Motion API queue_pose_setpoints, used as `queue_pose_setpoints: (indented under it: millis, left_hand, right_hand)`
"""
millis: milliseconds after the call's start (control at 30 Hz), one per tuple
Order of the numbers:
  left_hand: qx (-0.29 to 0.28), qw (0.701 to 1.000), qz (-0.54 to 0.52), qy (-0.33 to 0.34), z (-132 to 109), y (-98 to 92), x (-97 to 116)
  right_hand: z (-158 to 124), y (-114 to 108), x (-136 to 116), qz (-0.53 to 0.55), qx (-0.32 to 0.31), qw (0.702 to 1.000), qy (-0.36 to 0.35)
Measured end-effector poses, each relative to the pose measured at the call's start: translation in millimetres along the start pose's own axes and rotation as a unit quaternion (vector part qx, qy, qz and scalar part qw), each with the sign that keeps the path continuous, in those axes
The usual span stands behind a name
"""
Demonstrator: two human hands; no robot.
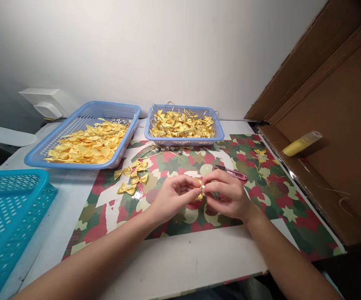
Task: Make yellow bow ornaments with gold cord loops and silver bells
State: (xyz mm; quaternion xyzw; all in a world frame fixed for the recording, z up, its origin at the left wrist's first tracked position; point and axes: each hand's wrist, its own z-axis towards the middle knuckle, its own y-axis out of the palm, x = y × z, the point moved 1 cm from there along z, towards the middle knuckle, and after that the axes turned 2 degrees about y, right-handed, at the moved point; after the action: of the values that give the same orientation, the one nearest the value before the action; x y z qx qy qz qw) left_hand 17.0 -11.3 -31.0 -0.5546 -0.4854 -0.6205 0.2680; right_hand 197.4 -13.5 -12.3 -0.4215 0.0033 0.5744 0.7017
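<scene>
Over the patterned paper, my left hand is closed, thumb and fingers pinching a yellow ribbon bow mostly hidden by the fingertips. My right hand meets it from the other side, its fingertips closed at the bow's middle on a small shiny whitish bead. Several loose yellow bows lie to the left of my hands. Behind them are silver beads with gold ties. Just beyond my right hand rests a pair of pink-handled thread snips, partly covered by the fingers.
A blue basket at back left holds yellow bows and silver beads. Another blue basket contains bows with gold ties. A turquoise basket stands at left. Cardboard walls the right side, with a yellow tube against it.
</scene>
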Motion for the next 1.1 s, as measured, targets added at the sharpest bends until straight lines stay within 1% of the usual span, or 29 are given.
queue_pose_setpoints:
  millis: [100,300,400,467,567,667,767,833,900,967,1033,1100]
  left_hand:
    - [0.004,1.000,0.004,0.011,0,-0.5,1]
    - [0.014,0.999,0.023,0.033,0,-0.6,-1]
    - [0.023,0.998,0.035,0.037,0,0.2,-1]
    - [0.027,0.998,0.040,0.039,0,0.7,0]
    - [0.027,0.998,0.041,0.038,-1,0.3,1]
    - [0.008,0.999,0.029,0.037,-1,-0.6,1]
    - [-0.009,0.999,0.027,0.032,0,-1.7,2]
    - [-0.002,0.999,0.032,0.028,0,-2.9,3]
    - [0.016,0.999,0.028,0.022,1,-4.7,4]
    - [0.036,0.999,0.015,0.012,2,-7.1,4]
    - [0.047,0.999,-0.009,0.002,3,-9.7,2]
    - [0.040,0.998,-0.041,0.001,4,-11.8,0]
  right_hand:
    - [0,0,0,0.030,0.000,1.000,0.008]
    - [-2,6,0,0.055,0.027,0.996,0.063]
    - [-1,6,0,0.070,0.051,0.993,0.078]
    - [-1,5,0,0.080,0.056,0.992,0.082]
    - [-1,3,-1,0.089,0.040,0.992,0.084]
    - [0,3,-1,0.090,0.026,0.993,0.077]
    - [1,4,-1,0.066,0.019,0.996,0.056]
    - [1,4,0,0.046,0.032,0.996,0.064]
    - [0,5,1,0.052,0.062,0.990,0.119]
    - [-2,7,3,0.100,0.076,0.972,0.201]
    - [-5,11,5,0.179,0.047,0.944,0.273]
    - [-6,15,5,0.274,-0.010,0.907,0.319]
